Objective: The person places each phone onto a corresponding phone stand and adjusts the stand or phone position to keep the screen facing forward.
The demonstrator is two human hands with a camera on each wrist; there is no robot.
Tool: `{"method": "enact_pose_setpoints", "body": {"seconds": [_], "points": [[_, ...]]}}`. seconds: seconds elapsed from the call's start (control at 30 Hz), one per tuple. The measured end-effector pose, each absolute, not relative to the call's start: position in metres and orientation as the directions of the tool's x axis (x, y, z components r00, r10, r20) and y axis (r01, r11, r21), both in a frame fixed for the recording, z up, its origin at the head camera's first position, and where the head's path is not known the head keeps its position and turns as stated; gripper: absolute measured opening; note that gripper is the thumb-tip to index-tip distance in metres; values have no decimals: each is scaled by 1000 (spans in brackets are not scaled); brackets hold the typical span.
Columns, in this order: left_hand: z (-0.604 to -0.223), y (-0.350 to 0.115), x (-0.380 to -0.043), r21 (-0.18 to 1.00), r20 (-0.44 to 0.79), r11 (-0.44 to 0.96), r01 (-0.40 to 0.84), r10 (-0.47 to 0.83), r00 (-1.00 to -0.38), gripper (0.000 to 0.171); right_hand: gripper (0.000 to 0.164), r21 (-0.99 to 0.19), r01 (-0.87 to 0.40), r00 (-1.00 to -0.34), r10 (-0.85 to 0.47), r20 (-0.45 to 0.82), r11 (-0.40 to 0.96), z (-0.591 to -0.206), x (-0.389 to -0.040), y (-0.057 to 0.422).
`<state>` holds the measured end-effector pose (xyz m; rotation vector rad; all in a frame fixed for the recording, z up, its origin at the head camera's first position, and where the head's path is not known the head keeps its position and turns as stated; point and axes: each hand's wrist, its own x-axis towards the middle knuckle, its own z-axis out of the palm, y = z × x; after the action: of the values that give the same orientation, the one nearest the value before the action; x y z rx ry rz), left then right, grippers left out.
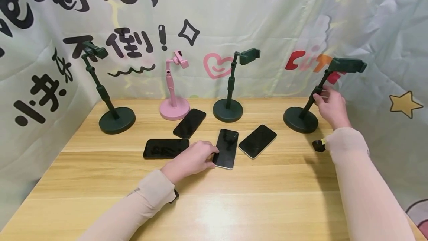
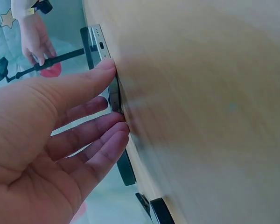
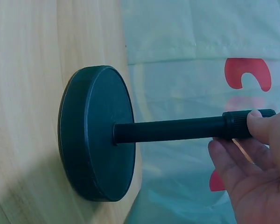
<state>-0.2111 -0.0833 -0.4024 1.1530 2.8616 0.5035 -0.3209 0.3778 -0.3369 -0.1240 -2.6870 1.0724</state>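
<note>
My left hand [image 1: 194,160] reaches low over the table to a black smartphone [image 1: 227,148] with a pale frame, lying flat. Its thumb [image 2: 106,65] touches the phone's near left corner, and the other loosely bent fingertips meet the long left side. At the far right, my right hand [image 1: 331,107] grips the upright of a dark green phone stand [image 1: 301,119]. Thumb and fingers pinch the ribbed collar [image 3: 233,125] on that upright. The stand leans to the right, its round base [image 3: 109,135] on or close to the tabletop; exact contact is unclear.
Three more phones lie flat: one at left [image 1: 164,148], one behind [image 1: 190,123], one at right [image 1: 258,141]. Along the back stand a green stand [image 1: 117,120], a pink stand [image 1: 174,108] and another green stand [image 1: 227,110]. A printed cloth [image 1: 267,18] hangs behind.
</note>
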Motion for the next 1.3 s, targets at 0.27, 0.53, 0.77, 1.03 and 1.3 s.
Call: {"method": "enact_pose_setpoints", "body": {"seconds": [0.27,0.53,0.77,1.03,1.3], "points": [[-406,-75,-216,276,107,686,674,674,-731,34,64,-706,-18,-960,184,210,708,-339,-319,376],[-404,-67,-220,264,98,697,666,668,-738,34,62,-677,-41,-948,186,259,735,-338,-315,372],[-404,-58,-224,242,71,714,657,663,-746,36,69,-674,-73,-944,167,285,735,-330,-310,368],[-404,-47,-229,230,88,707,669,670,-737,36,68,-686,-103,-944,147,295,720,-321,-306,357],[-402,-36,-234,213,92,701,681,679,-728,30,64,-677,-134,-938,128,322,724,-311,-299,343]]}}
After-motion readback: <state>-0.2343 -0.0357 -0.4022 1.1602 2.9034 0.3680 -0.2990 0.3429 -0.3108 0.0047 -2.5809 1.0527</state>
